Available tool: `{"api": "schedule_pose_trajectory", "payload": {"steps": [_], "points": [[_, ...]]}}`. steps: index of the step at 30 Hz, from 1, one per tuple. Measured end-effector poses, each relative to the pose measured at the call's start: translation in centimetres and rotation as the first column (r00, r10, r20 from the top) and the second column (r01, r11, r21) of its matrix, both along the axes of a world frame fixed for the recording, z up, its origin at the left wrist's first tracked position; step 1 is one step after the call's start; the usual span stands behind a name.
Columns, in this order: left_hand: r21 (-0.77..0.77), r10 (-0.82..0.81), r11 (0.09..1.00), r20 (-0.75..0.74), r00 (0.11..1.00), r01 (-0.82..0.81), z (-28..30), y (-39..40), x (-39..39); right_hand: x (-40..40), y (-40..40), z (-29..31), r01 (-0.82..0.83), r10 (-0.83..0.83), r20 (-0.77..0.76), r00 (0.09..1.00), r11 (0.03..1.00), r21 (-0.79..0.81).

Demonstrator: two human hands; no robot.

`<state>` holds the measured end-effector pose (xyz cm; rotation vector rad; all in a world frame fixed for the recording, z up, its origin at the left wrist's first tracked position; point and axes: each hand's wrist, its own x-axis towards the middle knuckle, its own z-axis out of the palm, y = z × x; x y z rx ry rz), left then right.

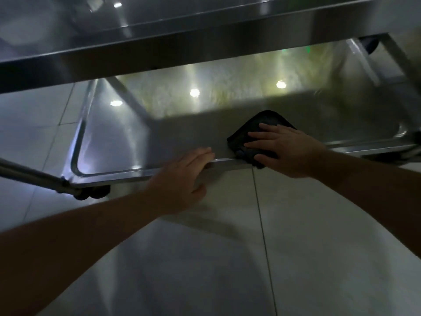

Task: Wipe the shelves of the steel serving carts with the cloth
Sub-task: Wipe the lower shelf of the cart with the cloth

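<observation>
Left hand (182, 176) rests on near rim of low shelf (114, 137), fingers straight, holding nothing. Right hand (284, 149) flat, fingers spread, presses dark cloth (252, 131) onto shelf at near rim. Cloth soft, light, bunches easily; best driven by flat palm. Upper shelf (205, 26) beyond.

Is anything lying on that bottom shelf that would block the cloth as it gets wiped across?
Nothing visible does. The right hand presses the dark cloth flat at the lower shelf's near edge, and the steel surface to either side looks bare. The left hand only rests on the front rim.
</observation>
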<state>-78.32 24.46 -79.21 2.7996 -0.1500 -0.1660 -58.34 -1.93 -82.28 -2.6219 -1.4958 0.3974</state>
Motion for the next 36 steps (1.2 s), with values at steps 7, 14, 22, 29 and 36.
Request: {"api": "schedule_pose_trajectory", "payload": {"steps": [7,14,22,29,36], "points": [[0.164,-0.186,0.968,-0.025,0.982,0.188,-2.8,-5.9,2.6,2.4,-5.9,0.4,0.087,-0.087,0.000,0.996,0.996,0.025],[0.254,-0.147,0.959,0.075,0.986,0.124,-3.9,-10.8,4.8,4.5,-12.3,0.5,0.235,-0.233,-0.032,0.972,0.965,0.114],[0.238,-0.101,0.967,0.049,0.994,0.087,-4.5,-16.3,9.2,5.5,-18.4,-0.3,0.587,-0.593,-0.007,0.805,0.796,0.151],[0.235,-0.071,0.971,0.086,0.994,0.049,-5.2,-16.4,9.3,7.5,-15.4,-1.1,0.804,-0.815,0.047,0.578,0.579,0.137],[0.224,-0.068,0.973,0.076,0.995,0.050,-5.0,-16.4,9.3,12.7,-8.3,0.0,0.711,-0.711,-0.015,0.703,0.700,0.068]]}}
